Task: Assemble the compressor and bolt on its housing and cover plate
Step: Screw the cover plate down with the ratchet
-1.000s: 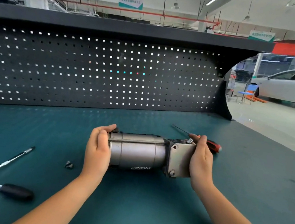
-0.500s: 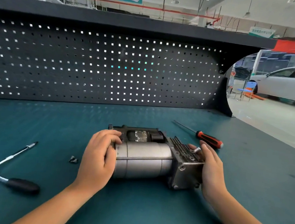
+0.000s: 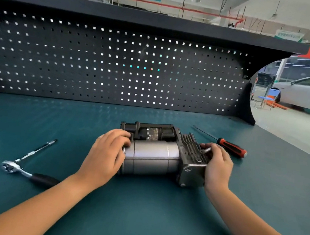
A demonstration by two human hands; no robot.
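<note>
Head view: left hand [image 3: 104,156] is clasping the compressor [image 3: 153,154] at its cylinder end. Right hand [image 3: 218,164] is clasping its finned end.

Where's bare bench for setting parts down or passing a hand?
Free: the bench in front of the compressor; the strip between it and the pegboard; the gap between ratchet and left hand. Crowded: right hand, compressor end and screwdriver sit close together.

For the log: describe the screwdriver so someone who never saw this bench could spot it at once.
On the teal workbench, find the grey compressor at the centre. Just right of it and slightly farther back lies the screwdriver. Its red-and-black handle sets it apart from the ratchet at the left, whose handle is all black.
</note>
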